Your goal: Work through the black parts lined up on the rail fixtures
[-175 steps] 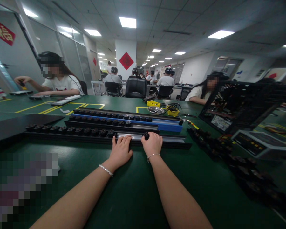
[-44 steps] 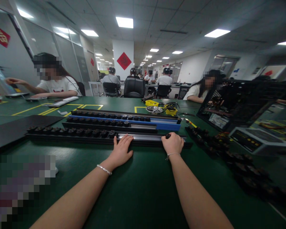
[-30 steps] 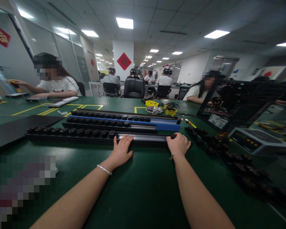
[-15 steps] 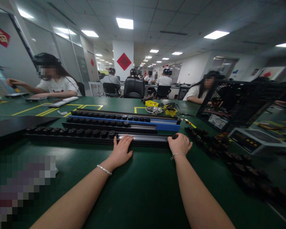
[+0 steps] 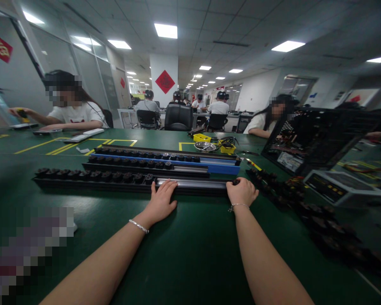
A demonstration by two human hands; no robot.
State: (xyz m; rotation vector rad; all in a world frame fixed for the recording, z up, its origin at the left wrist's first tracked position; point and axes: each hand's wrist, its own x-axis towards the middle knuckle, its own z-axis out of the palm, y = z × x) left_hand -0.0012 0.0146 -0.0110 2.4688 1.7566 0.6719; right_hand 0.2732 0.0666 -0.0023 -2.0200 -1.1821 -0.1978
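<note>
A long black rail (image 5: 92, 184) lies across the green table (image 5: 184, 254), with a row of round black pieces (image 5: 106, 176) on its left part and a bare silvery strip (image 5: 197, 183) on its right part. My left hand (image 5: 161, 201) rests with fingers spread on the rail, just right of the last piece in the row. At the rail's right end, my right hand (image 5: 243, 192) is closed around a small round black piece (image 5: 235, 182), mostly covered by its fingers. Behind lie a shorter black rail (image 5: 190, 170) and a blue rail (image 5: 224, 169), both bearing similar pieces.
More black pieces (image 5: 333, 228) lie in strings at the right, near a metal box (image 5: 343, 186) and an open computer case (image 5: 317, 135). Yellow trays (image 5: 202, 137) and a metal dish (image 5: 205, 146) stand behind the rails. People sit across the table.
My right hand has shifted slightly to the right with the small piece. My left hand stays in place. The dark flat shape at the far left is gone from view.
</note>
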